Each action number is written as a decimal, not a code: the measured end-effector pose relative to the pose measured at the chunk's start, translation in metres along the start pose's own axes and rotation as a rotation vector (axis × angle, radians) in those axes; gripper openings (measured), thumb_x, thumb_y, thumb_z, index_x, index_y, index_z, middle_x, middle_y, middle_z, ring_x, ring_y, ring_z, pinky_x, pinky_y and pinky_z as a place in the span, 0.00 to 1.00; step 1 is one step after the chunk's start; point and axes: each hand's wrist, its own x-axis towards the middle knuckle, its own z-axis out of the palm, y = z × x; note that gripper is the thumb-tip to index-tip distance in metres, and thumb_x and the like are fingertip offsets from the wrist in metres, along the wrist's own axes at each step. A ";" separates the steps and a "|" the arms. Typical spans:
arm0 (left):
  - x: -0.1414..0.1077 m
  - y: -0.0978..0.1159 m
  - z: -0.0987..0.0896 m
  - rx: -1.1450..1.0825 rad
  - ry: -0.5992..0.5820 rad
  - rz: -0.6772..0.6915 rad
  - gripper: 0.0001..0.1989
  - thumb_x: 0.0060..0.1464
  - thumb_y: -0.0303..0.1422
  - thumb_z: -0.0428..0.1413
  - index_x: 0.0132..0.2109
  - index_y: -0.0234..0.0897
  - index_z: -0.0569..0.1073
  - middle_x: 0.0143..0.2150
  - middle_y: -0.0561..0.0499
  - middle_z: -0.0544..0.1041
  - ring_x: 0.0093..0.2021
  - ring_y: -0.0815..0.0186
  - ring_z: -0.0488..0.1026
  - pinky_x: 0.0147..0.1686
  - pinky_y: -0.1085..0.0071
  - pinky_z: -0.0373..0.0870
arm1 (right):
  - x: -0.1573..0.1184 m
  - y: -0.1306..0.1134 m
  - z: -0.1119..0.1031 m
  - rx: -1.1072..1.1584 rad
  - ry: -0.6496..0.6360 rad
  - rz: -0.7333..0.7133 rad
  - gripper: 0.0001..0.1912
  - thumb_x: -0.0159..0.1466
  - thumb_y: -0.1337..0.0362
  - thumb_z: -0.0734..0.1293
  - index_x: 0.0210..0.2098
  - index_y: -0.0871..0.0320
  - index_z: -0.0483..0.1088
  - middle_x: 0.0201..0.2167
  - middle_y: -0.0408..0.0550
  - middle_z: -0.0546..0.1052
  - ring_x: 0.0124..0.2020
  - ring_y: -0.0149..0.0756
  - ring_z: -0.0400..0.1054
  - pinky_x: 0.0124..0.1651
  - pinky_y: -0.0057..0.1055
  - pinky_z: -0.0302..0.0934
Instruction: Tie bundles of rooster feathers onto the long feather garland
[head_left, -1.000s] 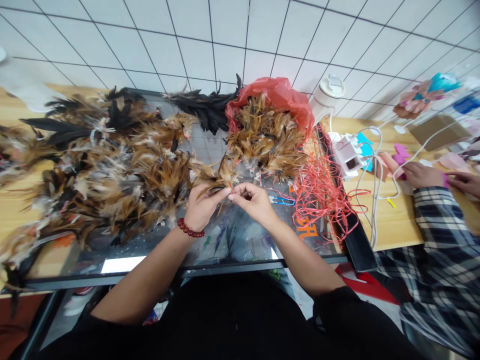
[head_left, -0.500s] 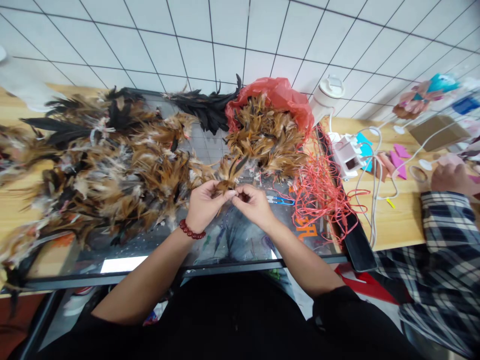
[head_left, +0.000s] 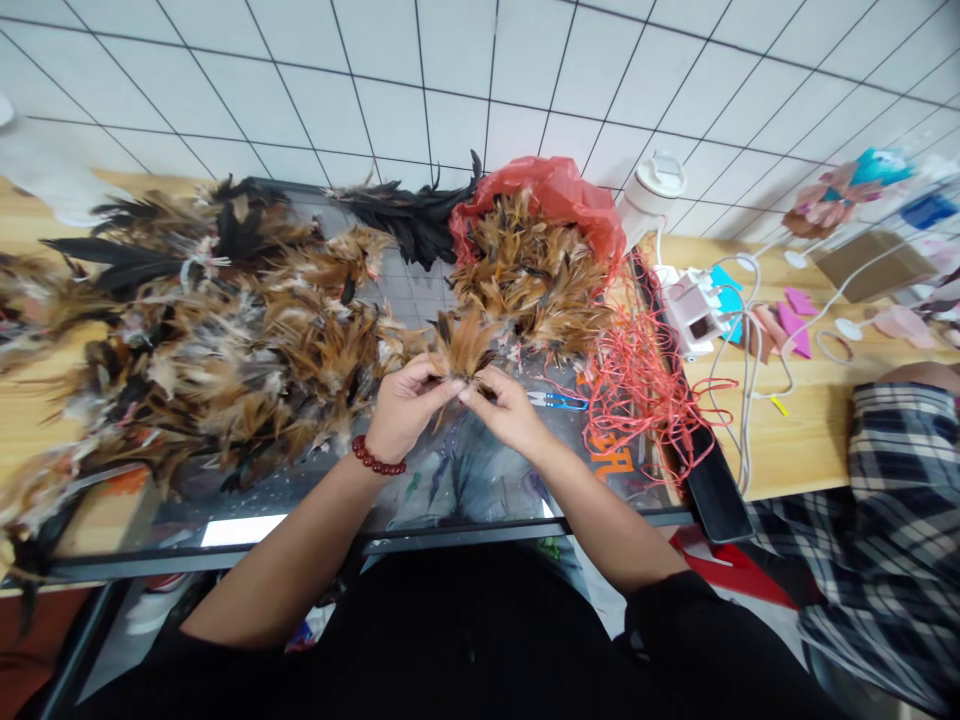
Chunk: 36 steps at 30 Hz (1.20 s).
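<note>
A small fan of brown feathers [head_left: 466, 342] points up and away from me between my fingertips. My left hand [head_left: 411, 402], with a red bead bracelet [head_left: 375, 460] at its wrist, pinches the base of the bunch. From the other side my right hand [head_left: 504, 405] is closed on the same base, the two thumbs nearly touching. To the left spreads a wide heap of brown and pale feathers [head_left: 262, 350]. Beyond my hands, more brown feathers [head_left: 529, 275] lie in a red plastic bag [head_left: 559, 185]. Blue-handled snips [head_left: 559, 401] rest right of my right hand.
Tangled red cord [head_left: 637, 390] covers the right of the board, beside a dark phone [head_left: 716, 490]. Black feathers [head_left: 412, 215] lie at the back. A white cup [head_left: 652, 195], a white charger [head_left: 691, 310] and cables stand further right, near a person's plaid sleeve [head_left: 904, 430].
The feather bunch between my hands has turned more upright and its tips are spread wider. At the far right, the other person's hand has drawn back towards the frame's edge.
</note>
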 end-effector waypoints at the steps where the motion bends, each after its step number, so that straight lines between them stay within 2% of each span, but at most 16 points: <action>1: 0.000 0.000 0.000 0.002 0.008 0.003 0.11 0.39 0.36 0.70 0.27 0.37 0.78 0.34 0.49 0.75 0.36 0.66 0.72 0.41 0.68 0.71 | 0.000 0.000 0.000 -0.017 0.018 -0.008 0.15 0.61 0.53 0.66 0.26 0.56 0.64 0.27 0.43 0.67 0.32 0.32 0.61 0.38 0.29 0.58; 7: -0.002 -0.003 0.000 0.046 0.028 -0.003 0.14 0.36 0.36 0.71 0.25 0.34 0.75 0.30 0.51 0.73 0.33 0.68 0.70 0.36 0.71 0.69 | 0.000 0.001 0.000 -0.022 0.118 -0.103 0.17 0.62 0.54 0.66 0.22 0.56 0.62 0.24 0.42 0.66 0.29 0.31 0.61 0.35 0.29 0.56; 11: -0.001 -0.004 0.001 -0.056 0.077 -0.090 0.16 0.35 0.37 0.71 0.29 0.35 0.75 0.28 0.53 0.75 0.29 0.69 0.70 0.32 0.72 0.69 | 0.000 0.001 -0.001 0.000 0.066 -0.100 0.18 0.63 0.56 0.65 0.21 0.56 0.60 0.24 0.41 0.65 0.29 0.30 0.60 0.34 0.28 0.55; 14: 0.000 -0.001 0.002 -0.072 0.084 -0.105 0.15 0.34 0.37 0.71 0.26 0.34 0.75 0.26 0.54 0.73 0.27 0.71 0.69 0.30 0.73 0.67 | -0.001 0.000 -0.001 0.011 0.037 -0.094 0.17 0.63 0.57 0.64 0.21 0.56 0.60 0.24 0.41 0.64 0.29 0.29 0.59 0.35 0.28 0.54; 18: 0.000 0.002 0.001 -0.100 0.016 -0.146 0.12 0.38 0.35 0.69 0.24 0.34 0.74 0.24 0.54 0.72 0.24 0.72 0.69 0.27 0.74 0.67 | -0.003 0.000 0.002 0.088 0.024 0.006 0.15 0.62 0.55 0.65 0.25 0.57 0.63 0.22 0.38 0.63 0.26 0.28 0.57 0.31 0.27 0.52; 21: -0.001 0.001 0.000 -0.153 -0.044 -0.245 0.12 0.40 0.34 0.68 0.25 0.34 0.74 0.22 0.53 0.74 0.23 0.69 0.70 0.26 0.72 0.68 | -0.002 0.001 0.004 0.194 0.061 0.095 0.15 0.58 0.54 0.67 0.24 0.56 0.60 0.20 0.36 0.60 0.23 0.26 0.53 0.28 0.26 0.49; 23: -0.001 0.000 0.000 -0.188 -0.035 -0.286 0.12 0.39 0.34 0.69 0.25 0.34 0.74 0.22 0.52 0.74 0.23 0.69 0.70 0.26 0.72 0.68 | -0.001 0.001 0.005 0.262 0.086 0.124 0.17 0.56 0.55 0.68 0.23 0.55 0.57 0.19 0.35 0.58 0.23 0.25 0.52 0.27 0.25 0.48; 28: 0.003 0.005 0.002 -0.317 0.059 -0.344 0.13 0.38 0.34 0.70 0.28 0.34 0.75 0.25 0.52 0.75 0.27 0.71 0.72 0.30 0.74 0.70 | 0.003 0.000 0.003 0.401 0.090 0.157 0.20 0.55 0.52 0.70 0.23 0.55 0.56 0.20 0.35 0.60 0.23 0.25 0.54 0.28 0.25 0.53; 31: 0.005 0.007 0.001 -0.414 0.118 -0.340 0.18 0.36 0.36 0.71 0.35 0.35 0.76 0.31 0.52 0.78 0.28 0.71 0.73 0.30 0.74 0.70 | 0.003 -0.001 0.003 0.431 0.113 0.168 0.20 0.54 0.50 0.71 0.24 0.55 0.59 0.20 0.36 0.62 0.24 0.27 0.58 0.30 0.27 0.57; 33: 0.006 0.008 0.000 -0.437 0.121 -0.342 0.22 0.36 0.37 0.72 0.39 0.37 0.76 0.33 0.53 0.78 0.29 0.71 0.73 0.30 0.74 0.71 | 0.003 0.000 0.003 0.425 0.129 0.158 0.19 0.54 0.49 0.72 0.26 0.55 0.61 0.21 0.38 0.64 0.26 0.29 0.59 0.31 0.28 0.58; 36: 0.004 0.008 0.001 -0.384 0.063 -0.371 0.22 0.35 0.35 0.72 0.38 0.36 0.74 0.29 0.54 0.77 0.27 0.71 0.73 0.30 0.74 0.72 | 0.002 0.001 0.004 0.381 0.145 0.147 0.18 0.54 0.49 0.72 0.28 0.55 0.65 0.23 0.39 0.66 0.27 0.30 0.61 0.31 0.28 0.58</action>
